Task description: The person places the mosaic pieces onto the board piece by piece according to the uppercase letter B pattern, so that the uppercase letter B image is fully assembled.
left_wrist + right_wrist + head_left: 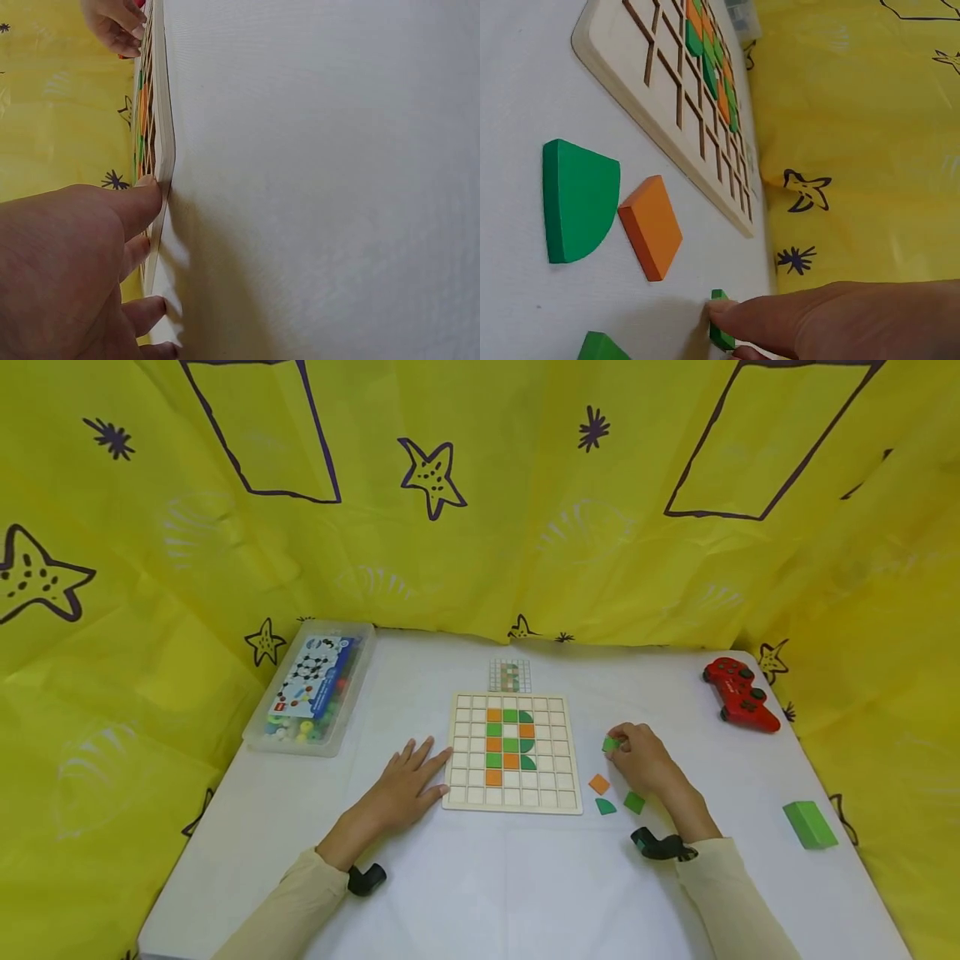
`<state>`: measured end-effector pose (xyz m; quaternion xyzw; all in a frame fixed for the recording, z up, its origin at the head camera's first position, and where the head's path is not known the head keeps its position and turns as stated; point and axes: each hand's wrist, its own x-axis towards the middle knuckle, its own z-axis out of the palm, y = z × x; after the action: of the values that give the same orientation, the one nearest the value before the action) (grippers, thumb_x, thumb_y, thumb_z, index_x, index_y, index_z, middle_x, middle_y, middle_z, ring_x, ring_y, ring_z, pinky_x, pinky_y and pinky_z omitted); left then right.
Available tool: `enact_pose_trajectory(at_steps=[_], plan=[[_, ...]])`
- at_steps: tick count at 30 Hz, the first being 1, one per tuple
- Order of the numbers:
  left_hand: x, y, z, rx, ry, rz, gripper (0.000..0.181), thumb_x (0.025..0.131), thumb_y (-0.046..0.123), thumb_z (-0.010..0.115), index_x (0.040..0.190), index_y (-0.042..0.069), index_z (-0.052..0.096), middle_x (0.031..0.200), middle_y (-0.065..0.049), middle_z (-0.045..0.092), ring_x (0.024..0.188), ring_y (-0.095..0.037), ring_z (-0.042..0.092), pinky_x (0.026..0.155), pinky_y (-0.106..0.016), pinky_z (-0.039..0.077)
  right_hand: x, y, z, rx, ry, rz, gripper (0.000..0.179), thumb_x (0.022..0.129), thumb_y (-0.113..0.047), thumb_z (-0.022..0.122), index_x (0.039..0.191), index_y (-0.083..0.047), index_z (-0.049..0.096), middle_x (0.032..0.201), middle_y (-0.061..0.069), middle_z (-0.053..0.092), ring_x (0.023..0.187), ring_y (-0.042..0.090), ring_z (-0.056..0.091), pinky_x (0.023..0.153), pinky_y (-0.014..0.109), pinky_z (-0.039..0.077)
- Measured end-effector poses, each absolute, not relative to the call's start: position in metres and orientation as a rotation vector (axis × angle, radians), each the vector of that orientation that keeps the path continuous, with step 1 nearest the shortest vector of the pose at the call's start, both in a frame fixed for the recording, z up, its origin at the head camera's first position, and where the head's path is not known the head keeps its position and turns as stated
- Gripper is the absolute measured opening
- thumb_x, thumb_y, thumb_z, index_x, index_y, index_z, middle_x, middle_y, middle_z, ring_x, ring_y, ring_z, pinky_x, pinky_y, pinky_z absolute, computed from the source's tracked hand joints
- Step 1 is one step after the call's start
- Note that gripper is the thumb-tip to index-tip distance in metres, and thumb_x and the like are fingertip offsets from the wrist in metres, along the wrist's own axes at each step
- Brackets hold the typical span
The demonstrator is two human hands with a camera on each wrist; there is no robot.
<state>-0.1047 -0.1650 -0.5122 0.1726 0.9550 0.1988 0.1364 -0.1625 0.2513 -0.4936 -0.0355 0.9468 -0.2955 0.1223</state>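
A wooden grid board (pixel 551 781) lies mid-table, with orange and green square tiles and dark green quarter-round tiles set in some cells. My left hand (pixel 405 789) rests at the board's left side, fingers spread, thumb and fingertips touching its edge in the left wrist view. Off to the right of the board, my right hand (pixel 647 764) pinches a small green tile (pixel 718 330) between thumb and fingers, low over the table. Nearer me lie an orange square tile (pixel 599 784), a dark green quarter-round tile (pixel 606 807) and a green square tile (pixel 633 802).
A small printed pattern card (pixel 510 677) lies just behind the board. At the back left stands a clear plastic box (pixel 311 689) of coloured pieces. To the right are a red game controller (pixel 741 695) and a green block (pixel 810 825). Yellow curtains (pixel 510 552) surround the white table.
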Motion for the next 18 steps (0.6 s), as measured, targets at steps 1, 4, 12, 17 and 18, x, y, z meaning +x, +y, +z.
enact_pose_trajectory(at_steps=[1,4,12,17,18], plan=[[-0.105,-0.165,-0.512,0.502,2.762,0.576,0.064,0.111,0.043,0.050,0.168,0.021,0.031,0.176,-0.018,0.017,0.161,-0.048,0.008,0.128,-0.067,0.014,-0.163,0.252,-0.494,-0.097,2.756,-0.869,0.033,0.105,-0.008,0.059,0.134,0.007,0.057,0.128,0.028,0.052,0.116,0.042,0.057,0.100,0.058,0.050],[-0.105,-0.165,-0.512,0.504,2.758,0.580,0.064,0.111,0.043,0.051,0.168,0.020,0.031,0.175,-0.018,0.017,0.161,-0.048,0.009,0.127,-0.067,0.014,-0.163,0.252,-0.496,-0.099,2.751,-0.891,0.031,0.105,-0.007,0.060,0.132,0.009,0.057,0.126,0.029,0.052,0.117,0.044,0.058,0.102,0.058,0.050],[-0.106,-0.165,-0.513,0.505,2.764,0.567,0.064,0.112,0.043,0.050,0.168,0.021,0.031,0.176,-0.018,0.017,0.161,-0.048,0.009,0.128,-0.067,0.014,-0.159,0.230,-0.492,-0.173,2.764,-0.920,0.031,0.105,-0.009,0.063,0.130,0.010,0.060,0.124,0.029,0.055,0.110,0.040,0.061,0.096,0.053,0.054],[-0.106,-0.165,-0.514,0.499,2.764,0.559,0.064,0.112,0.044,0.050,0.168,0.021,0.031,0.176,-0.018,0.017,0.161,-0.048,0.009,0.128,-0.066,0.014,-0.142,0.202,-0.488,-0.322,2.751,-0.955,0.028,0.103,-0.007,0.066,0.127,0.007,0.063,0.121,0.023,0.058,0.106,0.033,0.061,0.094,0.049,0.054],[-0.105,-0.165,-0.514,0.494,2.763,0.562,0.064,0.111,0.043,0.050,0.168,0.021,0.031,0.176,-0.018,0.017,0.161,-0.048,0.009,0.128,-0.066,0.014,-0.138,0.195,-0.488,-0.355,2.748,-0.956,0.027,0.103,-0.007,0.067,0.127,0.006,0.064,0.119,0.021,0.059,0.105,0.032,0.061,0.093,0.048,0.054]])
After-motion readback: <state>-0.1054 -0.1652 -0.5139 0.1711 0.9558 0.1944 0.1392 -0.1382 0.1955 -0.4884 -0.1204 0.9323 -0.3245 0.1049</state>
